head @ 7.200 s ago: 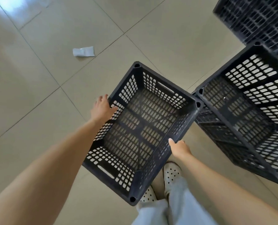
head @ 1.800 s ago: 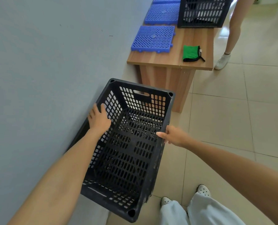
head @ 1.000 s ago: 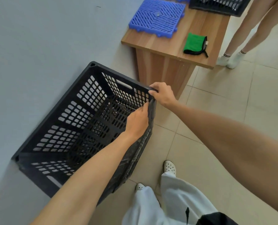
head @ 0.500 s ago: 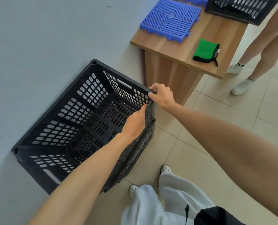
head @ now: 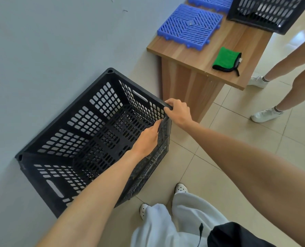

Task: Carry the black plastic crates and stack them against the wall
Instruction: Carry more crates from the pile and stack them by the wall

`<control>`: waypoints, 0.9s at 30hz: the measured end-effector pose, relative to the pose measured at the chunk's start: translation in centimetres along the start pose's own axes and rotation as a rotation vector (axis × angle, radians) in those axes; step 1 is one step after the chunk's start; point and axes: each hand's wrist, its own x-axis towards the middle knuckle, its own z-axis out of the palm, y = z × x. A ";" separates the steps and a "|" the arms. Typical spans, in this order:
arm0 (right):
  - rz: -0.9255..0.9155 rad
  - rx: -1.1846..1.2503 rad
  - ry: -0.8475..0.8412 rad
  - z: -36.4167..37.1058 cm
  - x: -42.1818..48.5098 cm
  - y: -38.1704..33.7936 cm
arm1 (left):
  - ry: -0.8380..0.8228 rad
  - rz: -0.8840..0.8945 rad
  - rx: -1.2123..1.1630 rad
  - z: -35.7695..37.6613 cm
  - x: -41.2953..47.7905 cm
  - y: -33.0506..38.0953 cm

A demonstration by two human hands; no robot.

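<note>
A black plastic crate sits low against the grey wall, open top turned up toward the camera. Its far long rim touches the wall, and one short end points at the wooden table that stands just beside it. Whether the crate lies flat on the tiled floor or leans a little cannot be told. Along its near side the black plastic shows in two layers, but whether that is another crate underneath is not clear.

Both hands hold the crate at its near corner, the one closest to the table. The left hand reaches in over the near long rim, its fingers curled around the edge. The right hand closes over the corner itself, fingers wrapped on the rim of the short end. The two hands are close together but not touching.

On the table lie blue grid tiles near the wall and a folded green cloth with a black edge toward the front. A second crate stands at the far end of the table, partly out of view.

At the bottom are the person's own light trousers and white perforated shoes, close to the crate's near side. Another person's bare legs and white shoes stand on the floor beyond the table.
</note>
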 end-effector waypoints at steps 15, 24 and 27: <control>-0.125 -0.063 -0.143 0.8 3.2 -0.8 | 0.185 0.000 0.321 -3.8 10.6 0.2; -0.194 -0.180 -0.195 1.7 4.5 0.7 | 0.011 -0.112 0.313 -5.1 16.0 -4.2; -0.187 -0.169 -0.227 1.4 4.4 0.6 | -0.020 -0.106 0.282 -5.5 15.8 -4.1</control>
